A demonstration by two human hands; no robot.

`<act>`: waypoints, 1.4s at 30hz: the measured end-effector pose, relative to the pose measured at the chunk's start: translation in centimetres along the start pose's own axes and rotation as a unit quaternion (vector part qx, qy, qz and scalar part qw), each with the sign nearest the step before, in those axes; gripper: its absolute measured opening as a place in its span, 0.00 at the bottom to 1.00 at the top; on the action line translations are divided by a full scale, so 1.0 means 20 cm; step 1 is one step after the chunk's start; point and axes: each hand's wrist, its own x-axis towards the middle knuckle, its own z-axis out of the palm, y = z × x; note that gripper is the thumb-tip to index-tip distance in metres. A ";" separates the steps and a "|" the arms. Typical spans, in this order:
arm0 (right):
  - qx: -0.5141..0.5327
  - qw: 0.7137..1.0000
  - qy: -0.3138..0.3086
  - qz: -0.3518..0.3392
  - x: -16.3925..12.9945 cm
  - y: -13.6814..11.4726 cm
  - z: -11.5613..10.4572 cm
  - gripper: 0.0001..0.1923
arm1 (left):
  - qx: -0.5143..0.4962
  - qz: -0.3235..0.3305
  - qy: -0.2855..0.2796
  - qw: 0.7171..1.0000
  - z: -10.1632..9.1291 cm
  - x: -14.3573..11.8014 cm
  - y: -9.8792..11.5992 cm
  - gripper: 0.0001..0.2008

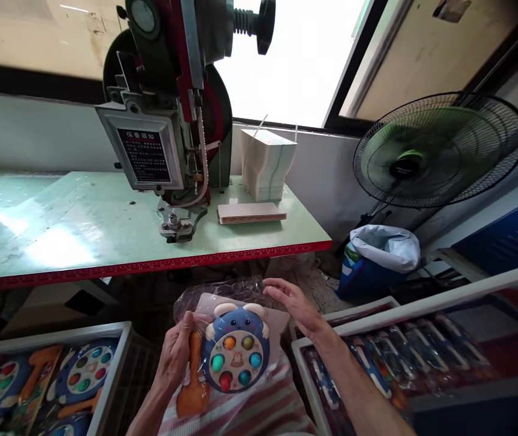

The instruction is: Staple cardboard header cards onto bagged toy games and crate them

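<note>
A clear plastic bag (235, 289) lies over my lap. Inside it show a round blue animal-faced toy (237, 350) with coloured buttons and an orange toy hammer (194, 387), in front of a pale card. My left hand (174, 351) grips the bag's left side beside the hammer's handle, thumb on top. At the bag's upper right corner is my right hand (292, 306), its fingers stretched out and apart. Whether its fingertips touch the film, I cannot tell.
Ahead, a stapling-type machine (172, 145) stands on a green table (117, 227) with a red edge. Stacked cards (252, 213) lie beside it. White crates hold similar toys (88, 369) at left and bagged toys (404, 357) at right. A fan (440, 151) and a sack (377, 260) stand right.
</note>
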 end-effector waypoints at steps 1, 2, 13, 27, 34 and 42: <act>0.007 1.000 -0.028 0.008 0.01 0.00 0.01 0.22 | 0.005 0.001 -0.001 1.000 -0.01 -0.01 0.00 0.35; 0.015 0.999 -0.049 0.011 0.01 0.01 0.02 0.19 | 0.010 0.001 -0.002 1.000 -0.02 -0.01 0.00 0.35; -0.171 0.951 0.181 -0.185 0.04 0.09 0.46 0.19 | 0.024 -0.002 0.158 0.987 -0.21 -0.13 0.03 0.33; -0.339 0.861 0.223 -0.308 0.32 0.28 0.80 0.27 | 0.036 0.024 0.267 0.963 -0.40 -0.17 0.06 0.30; -0.218 0.929 0.115 -0.276 0.21 0.14 0.77 0.21 | -0.006 0.053 0.278 0.959 -0.47 -0.16 0.04 0.25; -0.150 0.945 0.057 -0.286 0.23 0.05 0.69 0.16 | -0.096 0.076 0.276 0.953 -0.51 -0.12 0.03 0.20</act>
